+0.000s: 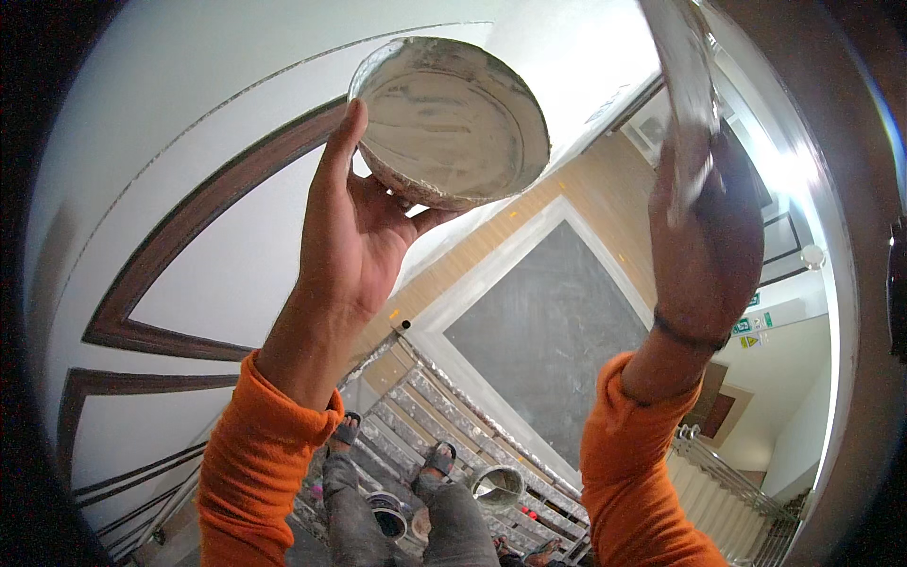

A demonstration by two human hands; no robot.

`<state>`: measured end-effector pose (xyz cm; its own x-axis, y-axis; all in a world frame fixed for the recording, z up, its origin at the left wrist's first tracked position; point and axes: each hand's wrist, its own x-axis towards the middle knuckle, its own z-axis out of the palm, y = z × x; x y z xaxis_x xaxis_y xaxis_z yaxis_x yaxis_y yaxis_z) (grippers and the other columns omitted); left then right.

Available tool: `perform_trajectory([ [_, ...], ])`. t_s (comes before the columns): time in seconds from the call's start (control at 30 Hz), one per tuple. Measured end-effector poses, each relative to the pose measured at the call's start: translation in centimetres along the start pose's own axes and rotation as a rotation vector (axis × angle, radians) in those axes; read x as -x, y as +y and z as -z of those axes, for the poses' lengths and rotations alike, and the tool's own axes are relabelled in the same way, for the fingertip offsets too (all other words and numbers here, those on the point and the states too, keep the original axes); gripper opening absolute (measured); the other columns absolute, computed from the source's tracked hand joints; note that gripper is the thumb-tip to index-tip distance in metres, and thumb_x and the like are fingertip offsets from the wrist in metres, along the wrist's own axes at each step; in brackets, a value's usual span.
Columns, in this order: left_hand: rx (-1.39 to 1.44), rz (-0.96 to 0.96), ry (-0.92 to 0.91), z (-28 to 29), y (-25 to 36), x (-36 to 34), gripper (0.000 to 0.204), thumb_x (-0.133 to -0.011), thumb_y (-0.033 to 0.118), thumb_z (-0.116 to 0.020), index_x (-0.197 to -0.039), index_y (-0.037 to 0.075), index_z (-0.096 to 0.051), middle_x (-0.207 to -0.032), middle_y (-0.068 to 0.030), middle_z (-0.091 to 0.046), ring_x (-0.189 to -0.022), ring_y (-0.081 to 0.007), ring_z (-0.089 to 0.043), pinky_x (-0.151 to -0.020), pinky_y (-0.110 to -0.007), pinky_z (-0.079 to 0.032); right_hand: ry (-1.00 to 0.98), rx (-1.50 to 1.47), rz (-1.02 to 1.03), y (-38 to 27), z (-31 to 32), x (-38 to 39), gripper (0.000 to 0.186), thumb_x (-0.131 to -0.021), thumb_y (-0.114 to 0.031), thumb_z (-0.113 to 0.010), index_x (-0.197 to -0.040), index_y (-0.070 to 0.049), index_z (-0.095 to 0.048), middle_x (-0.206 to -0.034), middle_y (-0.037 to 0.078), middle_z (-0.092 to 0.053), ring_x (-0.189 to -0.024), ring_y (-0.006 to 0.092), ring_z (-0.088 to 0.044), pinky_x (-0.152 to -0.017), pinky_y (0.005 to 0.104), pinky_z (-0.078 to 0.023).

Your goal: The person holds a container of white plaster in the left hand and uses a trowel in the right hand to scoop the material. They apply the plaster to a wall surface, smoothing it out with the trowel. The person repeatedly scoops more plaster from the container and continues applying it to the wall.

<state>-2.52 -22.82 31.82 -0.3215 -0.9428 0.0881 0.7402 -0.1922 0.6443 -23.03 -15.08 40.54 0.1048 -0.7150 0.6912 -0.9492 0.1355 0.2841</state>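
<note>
Gripped flat tool [694, 90] lengthwise toward twelve o'clock in right hand [709, 241]. Held bowl [449, 128], mouth toward camera, in raised left hand [351, 231].

green wall signs [740, 324], yellow sign [749, 341], lettering illegible

Brown moulding [201, 200] trims the left wall [217, 283]; a dark grey floor square [548, 335] lies far; what seems a staircase [713, 496] descends right.

the tool [694, 85] in the right hand [710, 231] is blurred and cut off above; the bowl [444, 55] hides fingertips of the left hand [351, 231].
</note>
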Motion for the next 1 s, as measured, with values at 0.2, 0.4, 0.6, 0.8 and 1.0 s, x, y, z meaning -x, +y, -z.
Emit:
perform_trajectory([
  [0.2,0.007,-0.004,0.006,0.5,-0.2,0.2,0.077,-0.093,0.053,-0.051,-0.145,0.002,-0.025,-0.134,-0.0269,-0.043,-0.125,-0.0365,-0.047,-0.100,-0.056,-0.046,-0.023,-0.637,-0.169,-2.5,-2.2,0.4,0.027,-0.097,-0.016,-0.053,-0.116,0.002,-0.057,-0.106,0.014,-0.065,-0.095,0.0215,-0.062,-0.083,0.0318,-0.051],
  [0.4,0.091,0.062,0.034,0.7,-0.6,0.2,0.063,-0.096,0.049,-0.048,-0.145,0.011,-0.033,-0.142,-0.0190,-0.042,-0.129,-0.0354,-0.044,-0.101,-0.060,-0.041,0.017,-0.641,-0.077,-3.6,0.3,-4.3,0.040,-0.101,-0.017,-0.045,-0.133,0.006,-0.044,-0.135,0.020,-0.051,-0.123,0.0222,-0.051,-0.104,0.0340,-0.042],
  [0.6,0.049,0.056,-0.001,0.0,-1.9,-0.3,0.080,-0.090,0.056,-0.053,-0.146,0.005,-0.026,-0.135,-0.0279,-0.041,-0.127,-0.0358,-0.045,-0.100,-0.056,-0.047,0.005,-0.536,-0.032,0.0,2.6,1.7,0.039,-0.100,-0.017,-0.045,-0.131,0.006,-0.045,-0.135,0.020,-0.050,-0.120,0.0247,-0.052,-0.104,0.0343,-0.041],
  [0.8,0.032,0.065,-0.013,-0.1,-2.5,0.0,0.082,-0.090,0.057,-0.053,-0.147,0.006,-0.023,-0.136,-0.0266,-0.040,-0.128,-0.0363,-0.044,-0.099,-0.056,-0.047,-0.040,-1.041,-0.327,-0.2,-1.3,4.0,0.037,-0.099,-0.020,-0.050,-0.124,0.006,-0.052,-0.130,0.019,-0.055,-0.110,0.0261,-0.058,-0.098,0.0335,-0.045],
  [1.0,-0.017,0.069,0.057,0.1,-2.4,0.8,0.081,-0.091,0.057,-0.051,-0.147,0.006,-0.023,-0.137,-0.0262,-0.041,-0.127,-0.0361,-0.045,-0.099,-0.056,-0.047,-0.181,-0.759,-0.319,-2.8,-4.9,-4.0,0.036,-0.100,-0.023,-0.047,-0.124,0.002,-0.053,-0.131,0.015,-0.056,-0.112,0.0212,-0.057,-0.101,0.0293,-0.042],
])
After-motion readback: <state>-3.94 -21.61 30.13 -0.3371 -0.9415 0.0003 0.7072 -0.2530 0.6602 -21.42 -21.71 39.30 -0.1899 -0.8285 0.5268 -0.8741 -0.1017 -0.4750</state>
